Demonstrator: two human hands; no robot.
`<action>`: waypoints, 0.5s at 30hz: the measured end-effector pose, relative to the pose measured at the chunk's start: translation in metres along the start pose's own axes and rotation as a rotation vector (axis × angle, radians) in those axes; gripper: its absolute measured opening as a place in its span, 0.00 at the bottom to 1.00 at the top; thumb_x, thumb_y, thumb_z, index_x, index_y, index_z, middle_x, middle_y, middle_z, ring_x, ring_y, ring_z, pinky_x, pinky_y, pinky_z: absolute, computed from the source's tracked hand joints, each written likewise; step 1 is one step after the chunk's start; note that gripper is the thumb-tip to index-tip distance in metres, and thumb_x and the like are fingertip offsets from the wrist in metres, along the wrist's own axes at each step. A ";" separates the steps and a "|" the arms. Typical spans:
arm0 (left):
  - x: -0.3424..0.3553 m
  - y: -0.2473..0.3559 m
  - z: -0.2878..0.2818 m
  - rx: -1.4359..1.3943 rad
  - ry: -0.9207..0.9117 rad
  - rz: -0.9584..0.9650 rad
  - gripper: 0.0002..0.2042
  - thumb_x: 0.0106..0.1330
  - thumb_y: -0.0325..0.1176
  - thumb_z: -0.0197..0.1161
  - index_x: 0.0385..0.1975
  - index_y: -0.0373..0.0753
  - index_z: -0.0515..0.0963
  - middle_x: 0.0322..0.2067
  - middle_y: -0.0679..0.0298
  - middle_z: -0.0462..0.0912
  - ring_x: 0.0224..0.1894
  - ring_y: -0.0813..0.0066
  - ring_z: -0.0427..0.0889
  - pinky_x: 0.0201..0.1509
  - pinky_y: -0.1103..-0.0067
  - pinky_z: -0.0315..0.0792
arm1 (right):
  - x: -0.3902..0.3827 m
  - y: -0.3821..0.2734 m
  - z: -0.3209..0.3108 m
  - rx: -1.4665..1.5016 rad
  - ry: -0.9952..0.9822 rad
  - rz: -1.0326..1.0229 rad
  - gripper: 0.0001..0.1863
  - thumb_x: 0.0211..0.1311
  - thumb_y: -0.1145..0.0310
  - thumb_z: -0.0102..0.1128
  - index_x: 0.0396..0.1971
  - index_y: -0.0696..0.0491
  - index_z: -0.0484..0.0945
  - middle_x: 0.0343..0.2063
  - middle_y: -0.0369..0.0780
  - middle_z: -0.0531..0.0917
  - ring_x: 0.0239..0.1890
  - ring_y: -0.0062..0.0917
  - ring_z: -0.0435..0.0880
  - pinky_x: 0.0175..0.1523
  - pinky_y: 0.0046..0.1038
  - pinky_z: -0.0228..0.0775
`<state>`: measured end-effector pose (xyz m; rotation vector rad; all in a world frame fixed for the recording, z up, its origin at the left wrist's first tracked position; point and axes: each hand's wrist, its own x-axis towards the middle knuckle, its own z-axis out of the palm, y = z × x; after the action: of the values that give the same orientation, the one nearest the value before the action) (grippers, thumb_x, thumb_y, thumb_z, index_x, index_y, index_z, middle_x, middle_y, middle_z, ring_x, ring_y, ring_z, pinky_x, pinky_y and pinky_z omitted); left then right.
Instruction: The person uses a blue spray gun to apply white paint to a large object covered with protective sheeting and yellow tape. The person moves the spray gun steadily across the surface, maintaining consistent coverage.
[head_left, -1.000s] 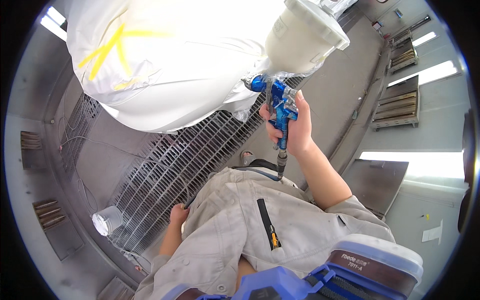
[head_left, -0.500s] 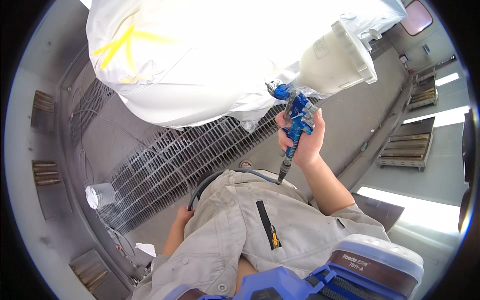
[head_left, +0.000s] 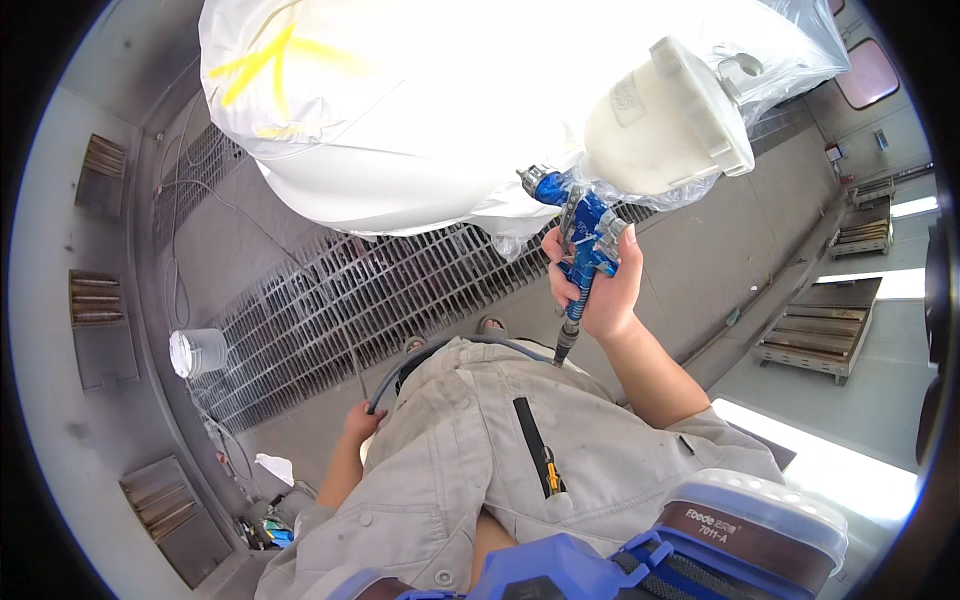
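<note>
My right hand (head_left: pixel 608 290) is wrapped round the grip of a blue spray gun (head_left: pixel 588 232), its fingers at the trigger. On top of the gun sits a translucent white paint cup (head_left: pixel 655 125), tilted to the right. The silver nozzle points left, toward a large white-covered object (head_left: pixel 400 140) with yellow marks on it. From the bottom of the grip a dark air hose (head_left: pixel 440 348) runs across my waist to the left. Down at my left side, my left hand (head_left: pixel 364 420) is closed on that hose.
Metal floor grating (head_left: pixel 300 310) runs under the covered object. A white bucket (head_left: pixel 198 352) stands at the left, with a loose cable (head_left: pixel 235 210) on the floor behind it. Louvred vents (head_left: pixel 97 298) line the left wall; slatted metal units (head_left: pixel 822 328) stand along the right.
My view has turned slightly, so the room and covered object sit farther right in it. The spray gun has shifted slightly left. Both hands keep their hold.
</note>
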<state>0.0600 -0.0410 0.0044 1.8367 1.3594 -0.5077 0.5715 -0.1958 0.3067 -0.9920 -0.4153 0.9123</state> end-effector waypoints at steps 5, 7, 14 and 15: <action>-0.018 0.005 -0.002 -0.022 0.000 -0.012 0.16 0.60 0.46 0.74 0.34 0.38 0.82 0.30 0.53 0.87 0.34 0.56 0.85 0.42 0.63 0.77 | 0.001 -0.001 0.001 -0.018 -0.063 0.009 0.43 0.71 0.27 0.32 0.43 0.59 0.74 0.33 0.38 0.76 0.15 0.16 0.65 0.20 0.23 0.61; -0.022 0.003 0.005 0.009 -0.021 -0.006 0.15 0.61 0.44 0.73 0.34 0.39 0.83 0.31 0.52 0.87 0.35 0.55 0.86 0.43 0.63 0.77 | 0.000 -0.002 0.001 -0.030 -0.063 0.020 0.44 0.71 0.28 0.29 0.42 0.59 0.73 0.34 0.39 0.77 0.15 0.16 0.65 0.20 0.23 0.61; -0.022 -0.008 0.027 -0.088 0.020 0.027 0.09 0.62 0.37 0.66 0.36 0.40 0.84 0.34 0.50 0.87 0.40 0.49 0.86 0.46 0.61 0.77 | -0.004 0.004 0.001 -0.002 -0.027 0.037 0.43 0.70 0.27 0.33 0.43 0.59 0.74 0.33 0.38 0.77 0.15 0.16 0.66 0.20 0.23 0.61; -0.023 -0.010 0.026 -0.086 0.037 0.027 0.09 0.62 0.37 0.65 0.36 0.40 0.83 0.34 0.50 0.87 0.40 0.48 0.86 0.46 0.61 0.77 | -0.005 0.004 0.000 0.000 -0.019 0.035 0.43 0.70 0.27 0.33 0.43 0.59 0.74 0.33 0.38 0.77 0.15 0.16 0.66 0.20 0.23 0.61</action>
<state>0.0463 -0.0741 0.0009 1.8001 1.3588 -0.3973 0.5665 -0.1981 0.3036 -0.9942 -0.4153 0.9535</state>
